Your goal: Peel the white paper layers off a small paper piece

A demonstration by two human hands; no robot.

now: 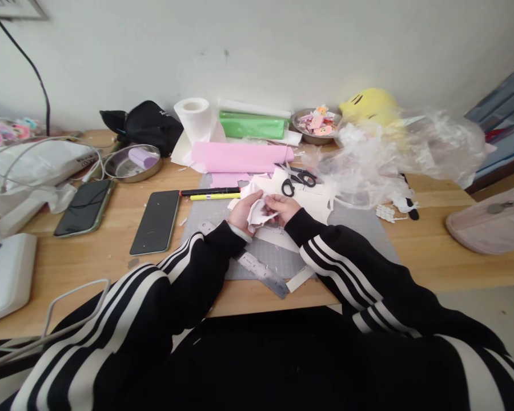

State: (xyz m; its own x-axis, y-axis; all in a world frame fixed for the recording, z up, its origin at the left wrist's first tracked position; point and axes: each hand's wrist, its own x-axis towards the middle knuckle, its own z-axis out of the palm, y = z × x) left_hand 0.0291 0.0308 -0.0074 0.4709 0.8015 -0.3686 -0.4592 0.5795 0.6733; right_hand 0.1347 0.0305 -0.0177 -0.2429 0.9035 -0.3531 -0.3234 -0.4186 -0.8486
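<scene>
My left hand (pixel 243 212) and my right hand (pixel 284 206) meet over the grey cutting mat (pixel 360 228), both closed on a crumpled white piece of paper (pixel 258 213) held between them. Under the hands lie more white paper cut-outs (pixel 308 197). Black-handled scissors (pixel 297 180) rest just beyond my right hand. A metal ruler (pixel 261 271) lies on the mat below my left wrist. Both arms wear black sleeves with white stripes.
Two phones (pixel 156 221) (pixel 84 206) lie to the left, with a black marker (pixel 209 192) and a yellow pen (pixel 214 197) beside them. At the back are a pink roll (pixel 240 156), a green roll (pixel 251 125), toilet paper (pixel 193 117), metal bowls (pixel 120 165) and crumpled clear plastic (pixel 394 154).
</scene>
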